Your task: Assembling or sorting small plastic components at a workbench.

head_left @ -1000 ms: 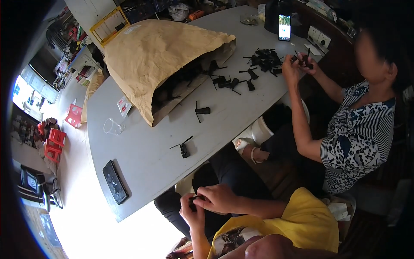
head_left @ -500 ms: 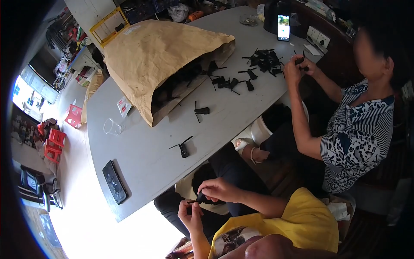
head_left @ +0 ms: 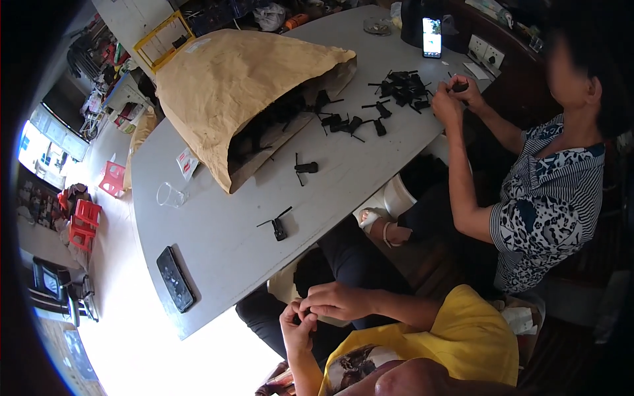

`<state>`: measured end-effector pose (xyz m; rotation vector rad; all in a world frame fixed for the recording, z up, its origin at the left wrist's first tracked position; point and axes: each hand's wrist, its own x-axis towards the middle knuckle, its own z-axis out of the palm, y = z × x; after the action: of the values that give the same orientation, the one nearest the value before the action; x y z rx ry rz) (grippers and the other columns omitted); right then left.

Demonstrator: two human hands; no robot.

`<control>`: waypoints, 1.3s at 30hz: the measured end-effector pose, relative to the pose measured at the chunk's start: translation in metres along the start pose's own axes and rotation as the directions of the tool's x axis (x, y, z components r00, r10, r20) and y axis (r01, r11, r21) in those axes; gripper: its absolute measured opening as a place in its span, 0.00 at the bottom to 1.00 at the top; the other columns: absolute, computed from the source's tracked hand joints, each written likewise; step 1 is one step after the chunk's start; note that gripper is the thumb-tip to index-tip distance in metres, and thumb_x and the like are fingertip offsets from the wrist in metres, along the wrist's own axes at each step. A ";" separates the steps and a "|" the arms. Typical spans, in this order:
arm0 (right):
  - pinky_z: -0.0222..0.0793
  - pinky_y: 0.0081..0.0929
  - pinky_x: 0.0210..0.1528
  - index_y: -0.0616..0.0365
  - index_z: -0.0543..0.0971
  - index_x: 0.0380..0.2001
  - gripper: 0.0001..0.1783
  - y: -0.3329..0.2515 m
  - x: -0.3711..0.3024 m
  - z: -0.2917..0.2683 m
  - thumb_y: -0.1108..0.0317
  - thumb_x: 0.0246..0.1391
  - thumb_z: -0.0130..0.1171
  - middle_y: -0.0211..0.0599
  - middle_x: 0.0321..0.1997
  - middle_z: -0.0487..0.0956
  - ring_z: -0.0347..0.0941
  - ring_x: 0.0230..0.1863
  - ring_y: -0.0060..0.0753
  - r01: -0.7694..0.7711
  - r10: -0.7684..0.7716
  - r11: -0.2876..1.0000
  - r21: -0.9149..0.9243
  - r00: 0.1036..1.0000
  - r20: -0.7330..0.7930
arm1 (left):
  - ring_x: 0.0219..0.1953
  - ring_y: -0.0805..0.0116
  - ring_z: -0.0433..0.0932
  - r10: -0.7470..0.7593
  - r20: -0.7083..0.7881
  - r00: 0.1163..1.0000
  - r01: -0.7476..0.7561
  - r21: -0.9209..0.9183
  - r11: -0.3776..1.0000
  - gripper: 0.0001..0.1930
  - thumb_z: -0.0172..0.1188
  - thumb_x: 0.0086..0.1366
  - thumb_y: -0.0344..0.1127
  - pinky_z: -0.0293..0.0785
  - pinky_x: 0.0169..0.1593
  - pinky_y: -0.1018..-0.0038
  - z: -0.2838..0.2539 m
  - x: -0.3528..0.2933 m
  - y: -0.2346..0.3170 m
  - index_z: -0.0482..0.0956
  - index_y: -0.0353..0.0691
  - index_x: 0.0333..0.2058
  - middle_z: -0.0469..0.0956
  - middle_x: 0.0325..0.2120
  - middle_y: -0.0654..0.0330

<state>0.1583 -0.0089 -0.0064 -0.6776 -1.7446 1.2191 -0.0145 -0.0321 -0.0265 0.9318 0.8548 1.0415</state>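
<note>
Low over my lap, near the table's front edge, my left hand (head_left: 297,326) and my right hand (head_left: 338,301) meet with fingers pinched together. Between them is a small black plastic piece (head_left: 308,313), mostly covered by the fingers, so its shape cannot be made out. On the grey table (head_left: 228,264) ahead lies a black plastic part (head_left: 279,230) with thin arms sticking out. A similar black part (head_left: 306,167) lies farther back. More of these form a pile (head_left: 406,87) at the far right of the table, with several scattered beside it.
A big brown paper sack (head_left: 244,72) lies open on the table, black parts inside. A phone (head_left: 176,278), a clear plastic cup (head_left: 170,195) and a small packet (head_left: 187,163) lie to the left. At right, a co-worker's hands (head_left: 456,96) hold a black part; a lit phone (head_left: 432,38) stands behind.
My right hand has come down and left onto my left hand, covering more of the black piece. The co-worker's hands have shifted slightly around their part.
</note>
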 end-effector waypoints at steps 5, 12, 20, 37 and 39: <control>0.66 0.27 0.31 0.58 0.72 0.43 0.11 -0.005 -0.006 0.015 0.72 0.55 0.49 0.38 0.29 0.70 0.71 0.30 0.34 0.005 -0.008 1.000 -0.024 0.989 -0.146 | 0.18 0.79 0.65 0.040 -0.107 0.993 -0.069 -0.282 0.957 0.14 0.64 0.53 0.31 0.60 0.18 0.86 0.015 -0.001 0.002 0.64 0.41 0.29 0.67 0.25 0.64; 0.67 0.25 0.29 0.59 0.69 0.50 0.19 -0.013 -0.006 0.037 0.75 0.52 0.51 0.34 0.27 0.69 0.69 0.26 0.30 0.036 -0.088 0.981 -0.190 0.957 -0.275 | 0.19 0.79 0.63 0.029 -0.133 0.991 -0.064 -0.272 0.960 0.11 0.59 0.57 0.33 0.58 0.20 0.85 0.014 -0.004 0.003 0.63 0.42 0.32 0.67 0.27 0.64; 0.65 0.28 0.29 0.63 0.69 0.47 0.19 -0.017 -0.004 0.033 0.77 0.49 0.52 0.36 0.27 0.69 0.67 0.25 0.35 0.107 -0.185 0.930 -0.351 0.963 -0.197 | 0.20 0.76 0.65 -0.008 -0.227 0.974 -0.076 -0.359 0.930 0.10 0.56 0.53 0.25 0.62 0.23 0.84 0.018 -0.011 0.005 0.62 0.40 0.29 0.68 0.30 0.59; 0.68 0.33 0.28 0.59 0.73 0.37 0.13 0.011 0.047 -0.013 0.69 0.46 0.59 0.40 0.31 0.72 0.71 0.28 0.42 -0.030 -0.260 0.741 -0.671 0.908 -0.328 | 0.42 0.70 0.70 0.216 -0.104 0.971 -0.119 0.572 0.811 0.10 0.55 0.59 0.33 0.65 0.46 0.77 -0.009 0.013 -0.016 0.71 0.38 0.38 0.70 0.41 0.58; 0.68 0.34 0.27 0.59 0.70 0.32 0.11 0.013 0.074 -0.024 0.69 0.45 0.60 0.39 0.30 0.72 0.71 0.28 0.43 -0.145 -0.162 0.693 -0.706 0.924 -0.348 | 0.55 0.63 0.63 0.264 -0.133 0.955 -0.103 0.687 0.719 0.13 0.53 0.59 0.34 0.55 0.58 0.70 -0.015 0.009 -0.014 0.73 0.37 0.42 0.68 0.48 0.54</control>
<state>0.1441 0.0662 0.0105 -1.2728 -1.8462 0.2763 -0.0208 -0.0235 -0.0465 1.5644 1.4060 1.0276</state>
